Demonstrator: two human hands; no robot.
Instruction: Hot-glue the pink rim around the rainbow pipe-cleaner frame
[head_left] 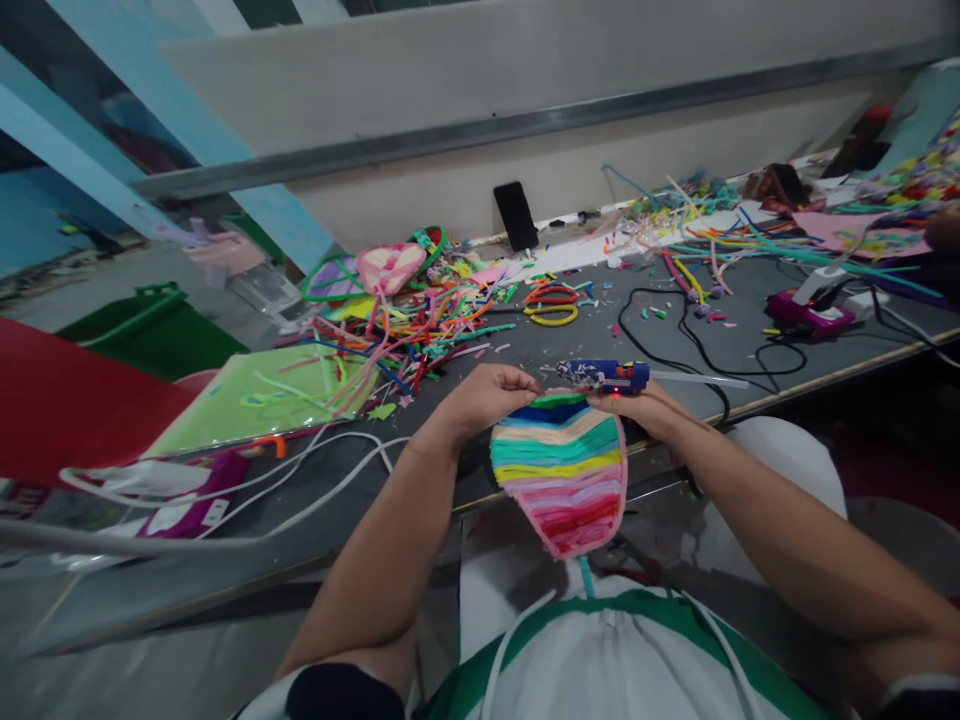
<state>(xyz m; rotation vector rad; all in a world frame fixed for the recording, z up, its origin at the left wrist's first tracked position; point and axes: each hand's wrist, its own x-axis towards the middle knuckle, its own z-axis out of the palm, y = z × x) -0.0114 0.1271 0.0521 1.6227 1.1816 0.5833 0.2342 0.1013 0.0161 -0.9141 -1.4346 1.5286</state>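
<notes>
A striped craft piece (559, 465) in green, blue, teal, yellow, pink and red, with a pink border down its right side, hangs over the table's front edge. My left hand (499, 392) pinches its upper left edge between thumb and fingers. At the upper right edge, my right hand (634, 405) grips it, fingers partly hidden. Just above my right hand lies a blue glue gun (611, 376) with a lit red light and a clear glue stick out of its back. A short teal strip (586, 577) shows below the piece's pointed end.
Colourful pipe cleaners (420, 330), yellow-handled scissors (551, 314) and heart-shaped pieces (390, 266) lie behind. A phone (516, 215) leans on the wall. Purple power strips (810, 313) and cables sit on both sides. A green sheet (255, 400) is left; a person's hand (943, 230) shows far right.
</notes>
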